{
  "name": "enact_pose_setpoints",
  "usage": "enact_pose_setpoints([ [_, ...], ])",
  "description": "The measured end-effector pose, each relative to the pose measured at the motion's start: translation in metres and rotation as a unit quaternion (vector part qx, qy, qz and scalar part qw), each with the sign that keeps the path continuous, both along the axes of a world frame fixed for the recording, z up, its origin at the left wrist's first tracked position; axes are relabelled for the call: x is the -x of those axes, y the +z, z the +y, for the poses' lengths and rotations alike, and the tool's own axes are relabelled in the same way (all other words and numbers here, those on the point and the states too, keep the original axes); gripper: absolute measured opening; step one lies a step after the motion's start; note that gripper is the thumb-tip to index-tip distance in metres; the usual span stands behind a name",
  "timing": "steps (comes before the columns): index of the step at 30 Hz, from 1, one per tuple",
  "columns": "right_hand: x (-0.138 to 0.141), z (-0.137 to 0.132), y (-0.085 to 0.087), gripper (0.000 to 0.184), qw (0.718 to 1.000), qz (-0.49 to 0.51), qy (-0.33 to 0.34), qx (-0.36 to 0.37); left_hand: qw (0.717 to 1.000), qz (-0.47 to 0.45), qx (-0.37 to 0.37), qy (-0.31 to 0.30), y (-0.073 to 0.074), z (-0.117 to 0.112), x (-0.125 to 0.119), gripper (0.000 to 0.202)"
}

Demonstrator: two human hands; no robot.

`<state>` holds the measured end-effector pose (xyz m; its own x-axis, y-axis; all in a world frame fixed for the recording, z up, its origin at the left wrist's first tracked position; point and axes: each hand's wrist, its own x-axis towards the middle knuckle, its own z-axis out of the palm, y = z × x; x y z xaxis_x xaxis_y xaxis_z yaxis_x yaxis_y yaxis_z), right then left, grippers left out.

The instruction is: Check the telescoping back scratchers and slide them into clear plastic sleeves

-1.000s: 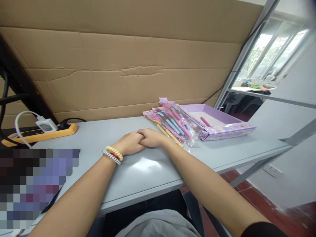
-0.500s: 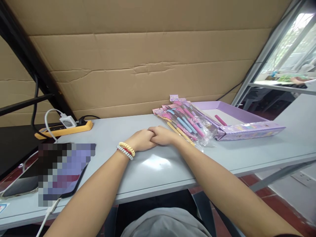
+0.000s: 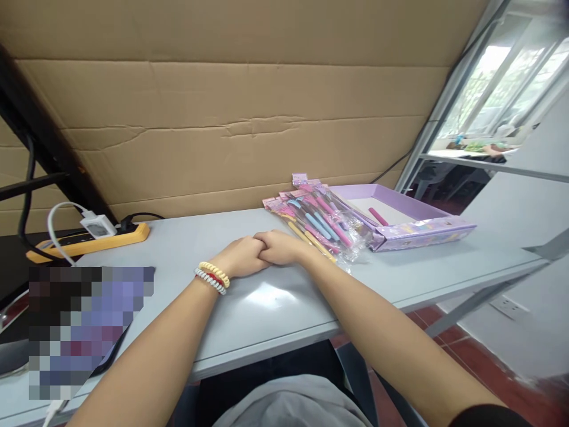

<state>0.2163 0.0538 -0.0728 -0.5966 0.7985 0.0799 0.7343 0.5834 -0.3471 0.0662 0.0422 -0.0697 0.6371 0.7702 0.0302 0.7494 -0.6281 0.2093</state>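
Observation:
On the desk, my left hand and my right hand are clasped together, fingers closed around one another. No object shows between them, though their undersides are hidden. Coiled yellow, red and grey-white bands circle my left wrist. Just beyond my right hand lies a pile of clear plastic packets holding slim pen-like sticks in pink, blue and yellow. A shallow purple box sits to the right of the pile, touching or nearly touching it. Inside that box rests a single pink stick.
At the left stand a yellow power strip with a white charger and a device with a blurred screen. Cardboard walls off the back of the grey desk. Another person's hand shows far off by the window.
The whole view has shifted, so everything on the desk appears further left. My hands stay clasped in the same place beside the packets.

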Motion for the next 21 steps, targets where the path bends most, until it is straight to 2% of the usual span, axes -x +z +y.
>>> enact_pose_setpoints([
  [4, 0.001, -0.005, 0.005, 0.03, 0.999, -0.035, -0.008, -0.007, 1.0, 0.0, 0.003, -0.004, 0.001, -0.002, -0.001, 0.024],
  [11, 0.007, -0.029, 0.027, 0.033, 0.99, -0.131, -0.051, 0.001, 1.0, 0.009, 0.001, -0.005, 0.0, -0.003, -0.001, 0.022],
  [21, 0.009, -0.039, 0.03, 0.032, 0.988, -0.135, -0.072, 0.003, 1.0, 0.011, 0.002, -0.012, -0.001, -0.003, -0.001, 0.031],
])
